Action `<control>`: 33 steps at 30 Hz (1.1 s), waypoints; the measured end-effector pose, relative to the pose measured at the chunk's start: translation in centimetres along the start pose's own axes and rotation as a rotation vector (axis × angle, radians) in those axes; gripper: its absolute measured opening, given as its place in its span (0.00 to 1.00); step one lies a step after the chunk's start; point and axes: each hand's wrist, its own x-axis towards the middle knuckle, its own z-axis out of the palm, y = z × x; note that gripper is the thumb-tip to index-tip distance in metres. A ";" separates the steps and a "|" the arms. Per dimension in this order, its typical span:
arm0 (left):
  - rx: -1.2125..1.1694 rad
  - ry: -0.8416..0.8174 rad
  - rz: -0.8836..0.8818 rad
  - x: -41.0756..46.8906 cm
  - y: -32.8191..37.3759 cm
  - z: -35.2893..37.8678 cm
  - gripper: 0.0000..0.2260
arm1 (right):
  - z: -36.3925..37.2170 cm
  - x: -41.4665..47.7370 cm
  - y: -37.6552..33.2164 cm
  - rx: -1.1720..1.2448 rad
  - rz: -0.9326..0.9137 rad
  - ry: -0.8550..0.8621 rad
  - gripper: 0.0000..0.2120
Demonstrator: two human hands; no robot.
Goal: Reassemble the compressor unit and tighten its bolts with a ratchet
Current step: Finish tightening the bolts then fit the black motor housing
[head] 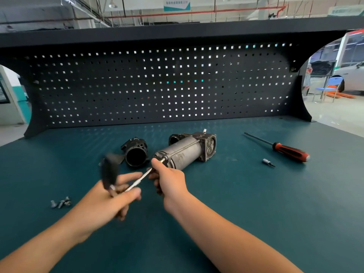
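Behind a teal counter (236,203), a dark pegboard (157,85) is standing under a black shelf, with a workshop hall showing at both sides. The compressor unit (185,152) is lying on its side near the middle of the counter, its long axis running from near-left to far-right. Its round grey cylinder end is pointing toward the person and its square ported head is facing far-right. A black end cap (136,154) is lying just beside it on the left, open mouth turned toward the near side. The ratchet (108,170), its black handle blurred, is being gripped by the left hand (106,201) with curled fingers. Its silver extension bar (138,180) is being aimed up and right, roughly along the cylinder's axis, at a bolt on the near rim. The bar's far tip is being pinched by the right hand (169,178). Loose bolts (61,202) are lying at the near left. A red-and-black screwdriver (289,150) is lying well apart on the right, shaft pointing far-left, with a small bit socket (268,162) near it.
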 end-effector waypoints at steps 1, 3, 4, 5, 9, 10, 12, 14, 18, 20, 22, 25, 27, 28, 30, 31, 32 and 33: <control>-0.271 0.008 -0.153 0.4 0.0 -0.2 0.12 | 0.0 0.1 0.0 0.015 0.013 -0.009 0.12; -0.855 -0.036 -0.431 0.8 -0.2 -0.4 0.22 | -0.1 0.2 -0.2 0.040 0.037 -0.045 0.10; -1.080 -0.043 -0.518 1.0 -0.4 -0.5 0.30 | -0.1 0.3 -0.2 0.049 0.042 -0.059 0.10; -1.208 -0.053 -0.545 1.1 -0.6 -0.6 0.34 | -0.2 0.4 -0.1 0.051 0.041 -0.068 0.10; -1.080 -0.149 -0.515 0.6 -0.6 -0.3 0.26 | -0.3 0.4 0.0 0.034 0.032 -0.090 0.11; -0.918 -0.146 -0.490 0.5 -0.2 -0.4 0.21 | -0.3 0.4 0.0 0.037 0.032 -0.094 0.11; -0.370 -0.020 -0.290 0.6 0.3 -0.9 0.13 | -0.2 0.3 0.1 0.049 0.036 -0.114 0.13; 0.292 0.066 0.048 0.6 0.3 -1.2 0.18 | 0.0 0.1 0.1 0.064 0.045 -0.131 0.16; 1.133 -0.017 0.594 -0.3 1.1 -1.6 0.27 | 0.3 -0.3 -0.1 0.058 0.065 -0.085 0.15; 1.305 0.045 0.808 -0.1 0.7 -1.5 0.28 | 0.3 -0.4 -0.1 0.024 0.039 -0.046 0.15; 1.236 0.078 0.771 -0.4 0.1 -1.0 0.22 | 0.3 -0.4 0.1 -0.006 -0.013 -0.014 0.16; 0.537 0.085 0.281 -0.8 -0.4 0.5 0.13 | 0.4 -0.3 0.2 0.020 -0.031 0.008 0.16; -0.242 0.045 -0.184 0.0 -0.7 0.4 0.10 | 0.4 -0.4 0.0 0.043 -0.013 0.008 0.15; -0.580 -0.004 -0.339 0.5 -0.7 0.0 0.10 | 0.4 -0.4 -0.1 0.055 0.000 0.003 0.14; -1.090 -0.083 -0.488 1.1 -0.8 -0.5 0.27 | 0.5 -0.3 -0.2 0.089 0.020 -0.014 0.14; -1.209 -0.088 -0.488 1.3 -0.7 -0.7 0.34 | 0.5 -0.3 -0.2 0.102 0.027 -0.025 0.14; -1.234 -0.107 -0.448 1.2 -0.4 -0.8 0.36 | 0.5 -0.3 -0.3 0.106 0.032 -0.033 0.13; -1.187 -0.115 -0.424 1.2 -0.2 -0.8 0.34 | 0.5 -0.3 -0.3 0.103 0.034 -0.037 0.13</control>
